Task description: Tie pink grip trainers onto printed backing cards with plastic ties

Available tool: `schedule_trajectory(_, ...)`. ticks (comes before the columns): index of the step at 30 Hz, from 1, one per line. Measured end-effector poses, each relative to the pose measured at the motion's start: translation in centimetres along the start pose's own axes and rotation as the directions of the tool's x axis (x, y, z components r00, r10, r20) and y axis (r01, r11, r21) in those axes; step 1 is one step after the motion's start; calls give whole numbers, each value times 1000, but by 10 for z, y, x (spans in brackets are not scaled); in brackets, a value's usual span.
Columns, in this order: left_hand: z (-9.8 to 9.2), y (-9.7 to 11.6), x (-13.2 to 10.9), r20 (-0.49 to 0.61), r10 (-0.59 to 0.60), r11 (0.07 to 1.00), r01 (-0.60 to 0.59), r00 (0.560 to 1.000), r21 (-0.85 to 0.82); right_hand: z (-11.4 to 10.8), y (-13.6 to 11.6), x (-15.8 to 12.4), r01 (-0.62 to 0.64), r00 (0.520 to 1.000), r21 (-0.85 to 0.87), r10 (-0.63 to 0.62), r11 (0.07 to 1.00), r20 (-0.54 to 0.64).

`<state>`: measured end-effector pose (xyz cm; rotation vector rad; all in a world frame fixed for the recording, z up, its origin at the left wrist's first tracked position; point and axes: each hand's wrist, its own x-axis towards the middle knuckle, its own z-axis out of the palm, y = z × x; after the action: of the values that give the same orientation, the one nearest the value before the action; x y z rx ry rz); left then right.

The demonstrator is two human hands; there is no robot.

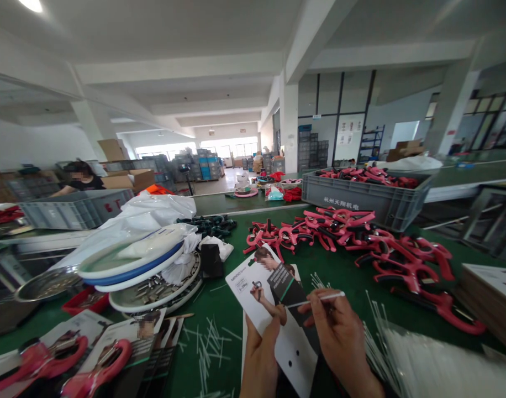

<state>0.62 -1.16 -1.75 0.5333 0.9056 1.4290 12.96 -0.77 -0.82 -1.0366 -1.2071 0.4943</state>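
My left hand (261, 354) is closed round the lower left part of a printed cardboard packaging card (247, 287), which tilts up toward me. Dark holes show near the card's lower end. Between the thumb and fingers of my right hand (340, 337) is a thin white cable tie (325, 298), its left end in front of the card. More loose cable ties (211, 354) lie on the green table left of my hands. A thick bundle of them in clear plastic (439, 359) is at my right. Pink and black hand grip exercisers (418, 271) lie heaped beyond my hands.
Exercisers on cards (98, 365) are at the lower left. Stacked round trays (132, 271) with metal parts stand behind them, beside a red dish (87, 299). A grey crate (360, 199) of exercisers is at the back right. Stacked cards (491, 298) sit right. A person (81, 179) is at the far left.
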Motion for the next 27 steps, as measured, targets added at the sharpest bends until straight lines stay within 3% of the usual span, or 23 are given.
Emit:
schedule_trajectory(3, 2, -13, 1, 16, 39, 997, -37, 999, -68, 7, 0, -3, -173, 984, 136, 176, 975, -12)
schedule_trajectory(7, 3, -24, 7, 56, -66, 989, 73, 996, -132, 17, 4, -5, -414, 902, 288, 432, 864, 3)
schedule_trajectory(9, 1, -26, 11, 21, -39, 994, 41, 999, -102, 19, 5, -7, -475, 871, 320, 489, 819, 41)
schedule_trajectory(13, -3, -24, 13, -48, 56, 997, -54, 997, 49, 19, 8, -11, -512, 856, 321, 504, 797, 115)
schedule_trajectory(18, -5, -13, 12, 60, -35, 987, 25, 998, 158, 4, 14, -6, -528, 849, 209, 520, 823, 97)
schedule_trajectory(23, -5, 0, 17, -5, 111, 984, -109, 994, 139, -18, 16, 2, -511, 856, 12, 508, 859, 92)
schedule_trajectory(27, -3, 8, 14, -2, -14, 993, 14, 1000, 121, -21, 8, 2, -411, 892, -148, 430, 899, 139)
